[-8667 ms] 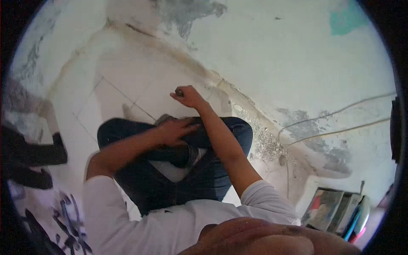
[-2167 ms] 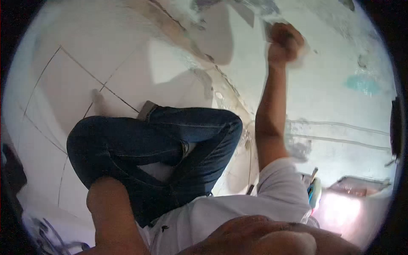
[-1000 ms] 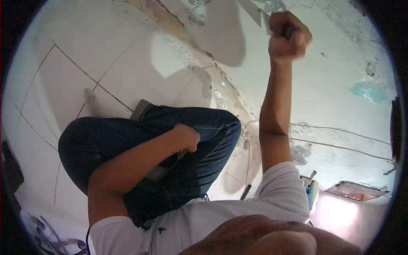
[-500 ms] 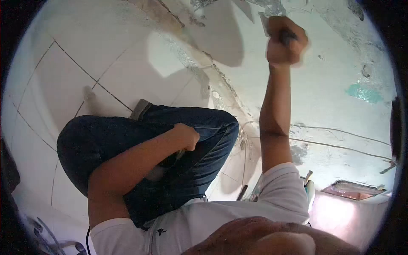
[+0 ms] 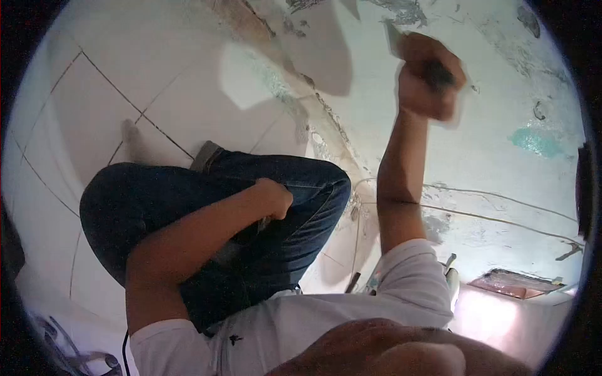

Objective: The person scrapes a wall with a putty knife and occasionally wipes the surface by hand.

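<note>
My right hand (image 5: 431,76), blurred by motion, is closed around the dark handle of a scraper. The scraper's flat blade (image 5: 394,39) points up and left from the fist, just below a rough grey patch (image 5: 407,11) on the pale wall (image 5: 483,150). Resting over my bent legs in dark jeans (image 5: 313,182), my left hand (image 5: 274,198) is closed. Its fingers curl under and out of sight, so whatever may be inside them cannot be made out.
Two thin cables (image 5: 501,216) run along the wall. At the lower right is a rectangular opening (image 5: 517,283). White floor tiles (image 5: 94,138) lie to the left, with a rough broken edge (image 5: 326,119) between floor and wall. Dark coiled items (image 5: 75,351) sit lower left.
My right hand and the scraper have moved down and slightly right, away from the rough grey patch. My left hand stays almost where it was.
</note>
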Available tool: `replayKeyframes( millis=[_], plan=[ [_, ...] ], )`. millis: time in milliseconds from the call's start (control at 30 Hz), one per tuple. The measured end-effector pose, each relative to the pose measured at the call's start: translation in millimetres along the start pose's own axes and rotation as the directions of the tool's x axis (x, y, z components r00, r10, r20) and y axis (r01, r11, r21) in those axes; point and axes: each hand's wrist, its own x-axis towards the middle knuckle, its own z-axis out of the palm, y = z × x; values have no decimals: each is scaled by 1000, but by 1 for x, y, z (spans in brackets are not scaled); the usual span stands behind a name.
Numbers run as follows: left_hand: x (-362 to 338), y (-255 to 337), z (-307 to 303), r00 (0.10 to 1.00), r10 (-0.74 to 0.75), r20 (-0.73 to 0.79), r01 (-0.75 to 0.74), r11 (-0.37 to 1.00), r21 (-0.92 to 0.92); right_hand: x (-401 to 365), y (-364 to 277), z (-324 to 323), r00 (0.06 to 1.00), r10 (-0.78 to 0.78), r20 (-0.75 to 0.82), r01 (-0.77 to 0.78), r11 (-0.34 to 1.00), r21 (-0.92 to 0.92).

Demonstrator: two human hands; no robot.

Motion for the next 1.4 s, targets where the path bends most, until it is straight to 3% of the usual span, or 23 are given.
replayKeyframes(
  millis=[33,67,100,167,267,333,367,467,533,633,700,767,833,867,1033,1100,1133,1167,1233,1267,1300,1333,1400],
  plan=[
    [1,0,-2,1000,3,-5,-3,1000,-14,-2,-12,2,944,168,-283,-153,985,74],
    [1,-2,-3,999,-3,-42,3,1000,-11,8,-16,-13,999,23,34,-18,992,-128],
    [1,1,2,998,-1,-61,1,1000,-2,-3,11,-4,982,179,-55,-147,917,371],
    [4,4,13,998,16,-57,-16,1000,-1,-1,39,-13,886,-69,459,119,990,-81],
    [6,-2,6,996,20,-83,-21,1000,-3,-10,18,-10,974,-63,216,26,986,167],
    [4,-1,7,998,24,-60,-23,1000,12,-4,24,-1,914,234,-332,-132,944,302],
    [0,0,9,994,36,-100,-38,999,-20,5,27,-2,984,21,177,11,984,-175],
    [4,-11,14,961,58,-271,-57,998,13,4,22,-5,951,-104,291,120,992,-38],
    [5,-8,12,925,88,-370,-76,996,47,14,47,7,941,-216,262,268,946,-181],
    [-10,-7,-5,994,31,-108,-30,999,12,8,9,6,953,-153,262,234,920,-315],
    [0,-6,12,949,104,-298,-99,995,31,11,-14,1,997,30,-77,-16,985,172],
    [12,-8,11,967,88,-239,-84,996,26,1,19,3,885,353,-304,-271,921,280],
    [10,-3,12,983,75,-167,-68,997,44,-14,61,1,965,-40,259,79,987,-140],
    [5,-3,11,981,60,-185,-53,998,42,-10,55,3,942,-72,329,90,995,-42],
    [4,0,18,973,90,-213,-89,996,12,-24,46,-14,982,167,-86,-157,981,113],
    [14,-8,19,961,97,-260,-97,995,14,-13,56,4,918,-16,395,47,997,-69],
    [16,-12,16,957,90,-275,-89,996,17,-24,37,8,988,-104,115,113,991,-76],
    [14,-11,16,952,90,-294,-88,996,19,-19,8,10,993,107,-42,-111,986,-127],
    [14,-6,17,952,101,-288,-101,995,16,-19,19,9,879,392,-273,-201,822,533],
    [11,-2,10,986,71,-153,-73,997,-3,-13,32,1,995,97,8,-97,985,145],
    [8,-1,3,999,33,-28,-33,999,-10,-2,37,-1,917,-88,389,173,967,-188],
    [5,-5,-2,999,21,-36,-21,1000,2,-2,33,-6,889,-148,434,223,966,-127],
    [2,1,1,999,2,-44,-2,1000,1,-5,8,10,976,-160,148,192,952,-239]
  ],
)
